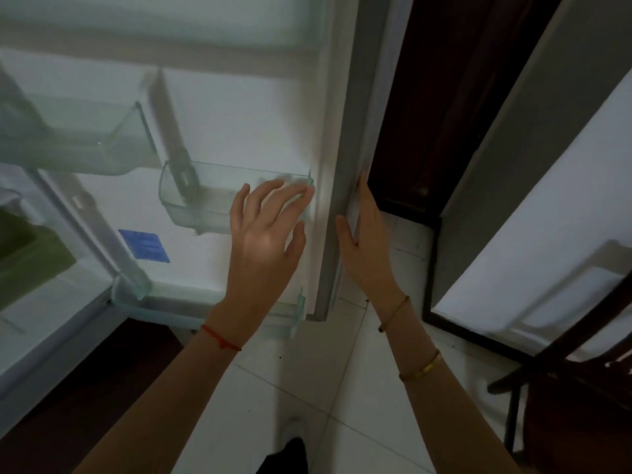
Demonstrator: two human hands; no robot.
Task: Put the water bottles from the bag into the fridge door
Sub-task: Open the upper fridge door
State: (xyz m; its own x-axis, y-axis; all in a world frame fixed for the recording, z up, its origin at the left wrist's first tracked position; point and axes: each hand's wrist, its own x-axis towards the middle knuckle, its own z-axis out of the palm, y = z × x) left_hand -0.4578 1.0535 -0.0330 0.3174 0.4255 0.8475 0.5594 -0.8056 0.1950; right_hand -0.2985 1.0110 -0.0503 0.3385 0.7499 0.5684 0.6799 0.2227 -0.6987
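Observation:
The fridge door [239, 124] stands open, its white inner side facing me. It carries clear plastic shelves: one at mid height [191, 196], a larger one at upper left [102, 142] and one along the bottom [164, 307]. All look empty. My left hand [266, 234] is spread flat, fingers apart, in front of the middle shelf's right end, holding nothing. My right hand [366, 234] wraps the door's outer edge [345, 186], thumb on the inner side. No water bottle or bag is in view.
The fridge interior [30, 254] shows at the left with something green inside. A dark wooden cabinet [444, 97] stands behind the door. A white-topped table [547, 234] and a dark chair [581, 388] fill the right. White tiled floor [307, 388] lies below.

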